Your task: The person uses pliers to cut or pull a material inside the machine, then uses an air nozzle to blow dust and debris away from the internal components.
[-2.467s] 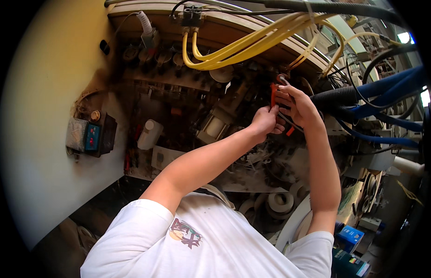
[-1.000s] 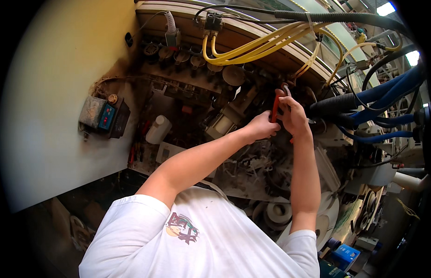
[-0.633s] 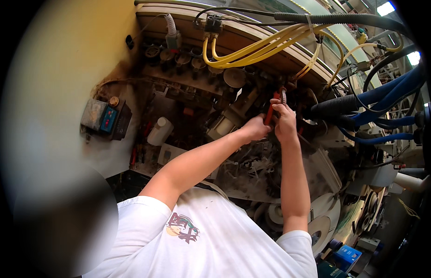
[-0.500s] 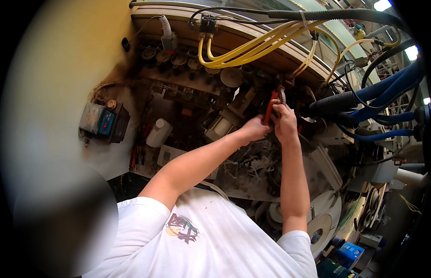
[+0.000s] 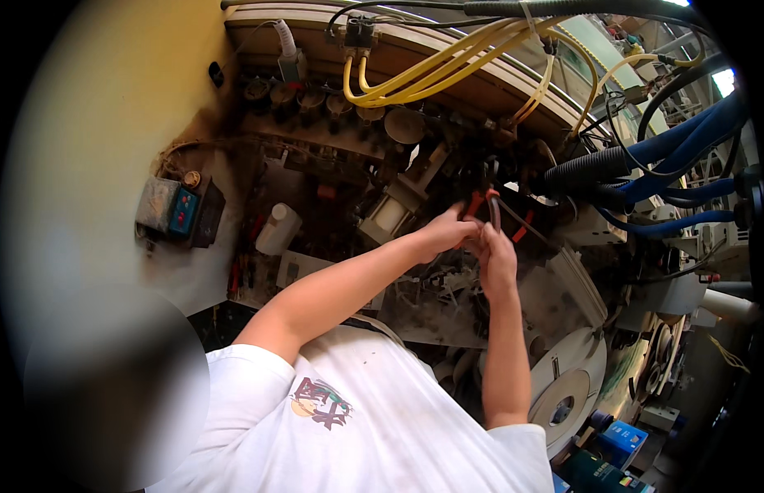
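Observation:
Both my hands are together inside the dusty machine, right of the picture's middle, on a pair of pliers [image 5: 476, 202] with red grips. My left hand [image 5: 448, 231] closes round the left handle. On the other handle, which looks darker, the fingers of my right hand [image 5: 498, 253] are bent shut. The dark head of the pliers points away from me, toward shadowed machine parts. Whether its jaws hold anything is too dark to see. A white cylinder [image 5: 390, 215] on a metal bracket lies just left of my hands.
Yellow hoses [image 5: 431, 86] loop along the top edge. Thick blue hoses [image 5: 678, 156] and a black corrugated hose [image 5: 587, 170] crowd the right. White scraps [image 5: 435, 289] litter the machine bed. At left are a white bottle [image 5: 278, 228] and a small control box [image 5: 183, 212].
My hands and the pliers have come down toward me, away from the parts under the yellow hoses. The pliers' dark head now shows. The view has shifted slightly.

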